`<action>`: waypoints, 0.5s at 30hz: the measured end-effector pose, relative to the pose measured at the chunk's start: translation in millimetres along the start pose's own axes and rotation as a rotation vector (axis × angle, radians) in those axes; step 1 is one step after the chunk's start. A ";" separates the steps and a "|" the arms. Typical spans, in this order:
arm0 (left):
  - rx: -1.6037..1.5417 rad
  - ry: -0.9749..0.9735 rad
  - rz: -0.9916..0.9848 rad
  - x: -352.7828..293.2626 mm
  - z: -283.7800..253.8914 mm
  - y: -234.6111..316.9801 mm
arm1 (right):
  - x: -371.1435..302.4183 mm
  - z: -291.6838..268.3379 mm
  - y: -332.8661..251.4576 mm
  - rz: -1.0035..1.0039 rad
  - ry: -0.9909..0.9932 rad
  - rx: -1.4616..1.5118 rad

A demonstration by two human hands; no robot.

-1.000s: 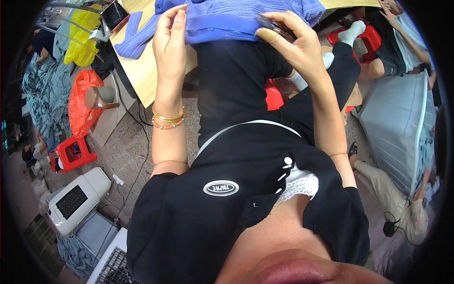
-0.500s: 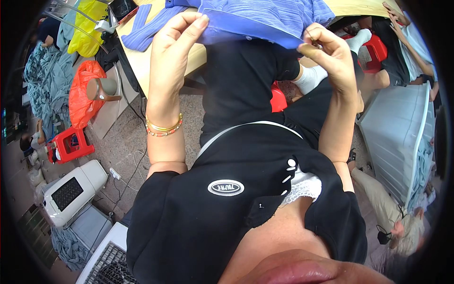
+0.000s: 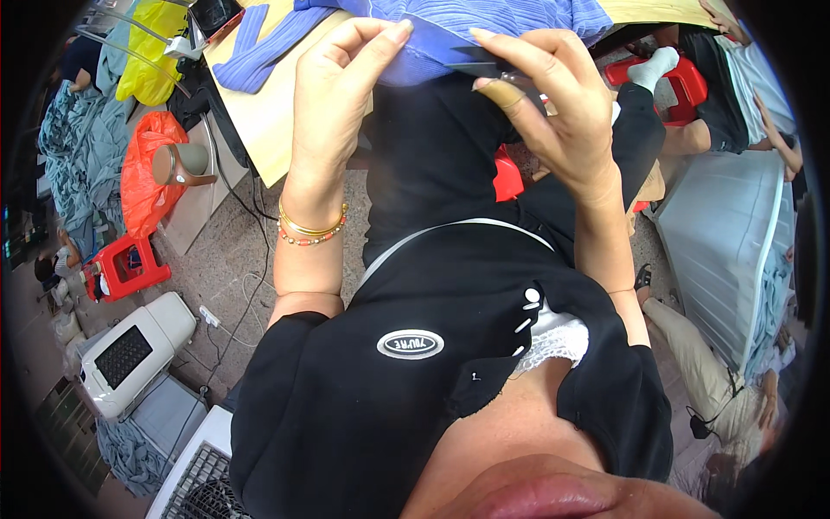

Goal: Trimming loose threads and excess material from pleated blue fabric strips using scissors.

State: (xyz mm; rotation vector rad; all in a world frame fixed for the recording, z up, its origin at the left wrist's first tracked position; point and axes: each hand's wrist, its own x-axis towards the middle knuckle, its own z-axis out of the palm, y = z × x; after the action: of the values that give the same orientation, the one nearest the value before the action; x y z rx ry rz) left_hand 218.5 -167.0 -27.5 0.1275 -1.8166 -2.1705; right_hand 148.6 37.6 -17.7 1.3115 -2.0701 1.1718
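A blue-violet ribbed garment [image 3: 536, 15] lies over the table edge at the top, with a smoother band hanging toward me. My left hand [image 3: 333, 99], wearing bracelets on the wrist, pinches the band's edge between thumb and fingers. Dark thread snips [image 3: 474, 59] are held in my right hand [image 3: 566, 108], blades pointing left beside the band. I cannot tell whether the blades touch the cloth. A tan wrap covers the right thumb's tip. One sleeve [image 3: 246, 65] of the garment lies to the left on the table.
The pale wooden table [image 3: 268, 117] spans the top. Leftward are a red plastic bag [image 3: 147, 195], a lidded cup [image 3: 180, 163], a red stool [image 3: 130, 268] and trailing cables. A large whitish bin [image 3: 718, 242] stands at right, near other people. Heaped grey-blue cloth [image 3: 78, 143] lies far left.
My right hand has let go of the band's right end and moved left, with the snips now showing in its fingers. My left hand has shifted slightly right, still pinching the cloth.
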 end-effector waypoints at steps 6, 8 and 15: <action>-0.040 0.013 -0.016 -1.5 -1.4 0.7 | 13.6 8.8 -9.8 -0.039 -0.088 -0.077; -0.068 0.010 -0.010 -1.3 -1.4 0.2 | 15.8 10.5 -10.8 -0.023 -0.106 -0.094; -0.047 -0.010 -0.005 -0.4 -5.8 -2.7 | 18.1 11.5 -11.6 0.050 -0.172 0.007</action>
State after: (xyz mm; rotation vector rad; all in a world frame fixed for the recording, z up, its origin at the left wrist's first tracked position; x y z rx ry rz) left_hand 220.0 -172.0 -31.4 0.1106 -1.7715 -2.2188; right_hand 151.3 16.3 -6.3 1.4162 -2.2334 1.1225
